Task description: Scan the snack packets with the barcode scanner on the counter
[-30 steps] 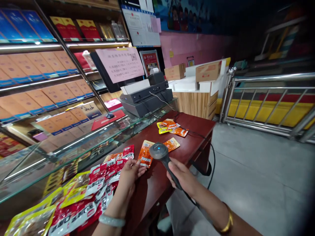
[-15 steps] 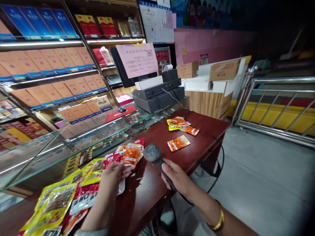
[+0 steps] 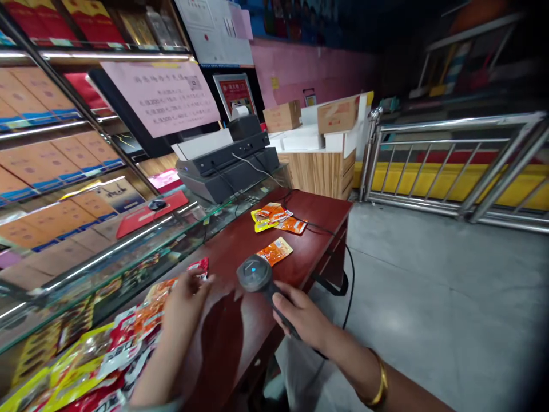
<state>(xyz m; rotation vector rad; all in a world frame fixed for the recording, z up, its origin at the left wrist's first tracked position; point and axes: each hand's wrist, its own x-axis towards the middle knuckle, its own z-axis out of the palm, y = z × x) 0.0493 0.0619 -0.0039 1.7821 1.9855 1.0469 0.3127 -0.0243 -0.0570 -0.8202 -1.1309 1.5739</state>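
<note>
Dark grey, the barcode scanner (image 3: pixel 254 273) is gripped by its handle in the closed right hand (image 3: pixel 302 316) above the red-brown desk (image 3: pixel 240 332), while the left hand (image 3: pixel 182 300) is laid, fingers loosely curled, on the orange snack packets (image 3: pixel 150 306) beside it.

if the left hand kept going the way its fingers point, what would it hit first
Most likely the small red packet lying on the red-brown table just past the left hand; the fingertips look almost on it, though depth is hard to judge.
</note>
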